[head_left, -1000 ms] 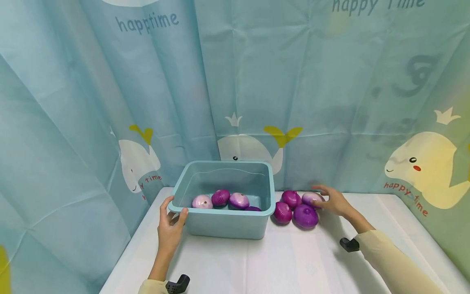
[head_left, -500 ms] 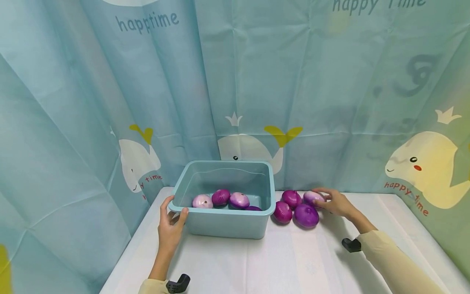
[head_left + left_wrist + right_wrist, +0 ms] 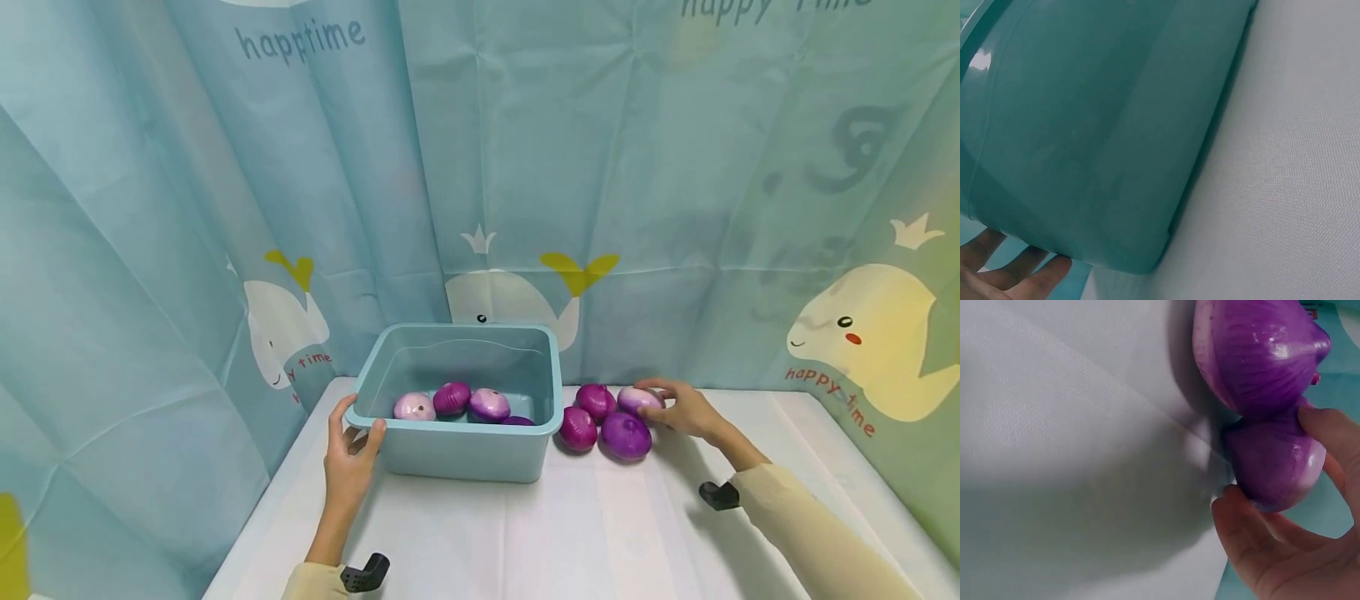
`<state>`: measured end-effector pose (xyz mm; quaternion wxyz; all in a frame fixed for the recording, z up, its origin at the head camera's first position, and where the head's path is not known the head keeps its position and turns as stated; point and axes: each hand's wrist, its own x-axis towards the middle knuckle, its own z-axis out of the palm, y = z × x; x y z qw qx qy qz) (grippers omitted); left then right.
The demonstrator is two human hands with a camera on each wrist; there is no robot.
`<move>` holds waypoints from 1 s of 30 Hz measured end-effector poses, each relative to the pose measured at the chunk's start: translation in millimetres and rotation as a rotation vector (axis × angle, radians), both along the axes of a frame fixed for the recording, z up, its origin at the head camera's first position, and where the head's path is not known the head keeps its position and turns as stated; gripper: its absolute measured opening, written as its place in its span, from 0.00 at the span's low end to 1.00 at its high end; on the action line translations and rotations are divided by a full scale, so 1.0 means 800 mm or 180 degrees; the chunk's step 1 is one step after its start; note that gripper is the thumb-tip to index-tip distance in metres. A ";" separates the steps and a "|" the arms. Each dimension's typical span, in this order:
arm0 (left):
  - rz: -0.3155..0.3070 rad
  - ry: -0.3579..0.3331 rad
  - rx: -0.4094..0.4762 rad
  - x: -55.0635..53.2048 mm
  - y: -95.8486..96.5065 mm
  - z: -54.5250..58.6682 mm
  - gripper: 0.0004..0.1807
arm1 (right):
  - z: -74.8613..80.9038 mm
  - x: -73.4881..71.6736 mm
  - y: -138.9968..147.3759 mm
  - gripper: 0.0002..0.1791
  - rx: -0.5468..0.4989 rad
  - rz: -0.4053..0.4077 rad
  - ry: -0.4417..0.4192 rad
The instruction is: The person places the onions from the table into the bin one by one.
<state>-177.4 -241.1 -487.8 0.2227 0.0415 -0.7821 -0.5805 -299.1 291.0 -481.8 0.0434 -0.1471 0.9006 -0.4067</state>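
Observation:
A teal plastic tub point(image 3: 450, 427) stands on the white table and holds several purple onions point(image 3: 452, 397). My left hand point(image 3: 358, 429) grips its front left corner, thumb over the rim. In the left wrist view the tub wall point(image 3: 1085, 125) fills the frame, with my fingers point(image 3: 1016, 278) below it. Right of the tub lie several more onions point(image 3: 625, 435). My right hand point(image 3: 660, 400) grips the pale purple onion point(image 3: 636, 397) at the back right of that group. The right wrist view shows thumb and fingers point(image 3: 1254, 544) round this onion point(image 3: 1275, 462), which touches a darker onion point(image 3: 1260, 350).
A blue curtain point(image 3: 525, 167) with whale prints hangs close behind the table and along both sides. The white table top point(image 3: 570, 533) stretches toward me in front of the tub. Dark wrist mounts point(image 3: 718, 495) sit at both sleeves.
My right hand has settled onto the pale onion and its fingers have curled round it. The left hand stays on the tub corner. The onions have not shifted.

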 end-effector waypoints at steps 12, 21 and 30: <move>0.0013 -0.0023 -0.0037 -0.003 0.003 0.001 0.35 | 0.061 -0.003 0.008 0.25 0.0173 0.0516 0.0633; 0.0053 -0.0093 -0.0011 0.000 0.000 0.004 0.36 | 0.123 -0.001 -0.003 0.24 0.0211 0.0798 0.1239; 0.0046 -0.0129 -0.0008 0.003 -0.001 0.002 0.37 | 0.185 0.005 -0.009 0.27 0.0266 0.0494 0.1388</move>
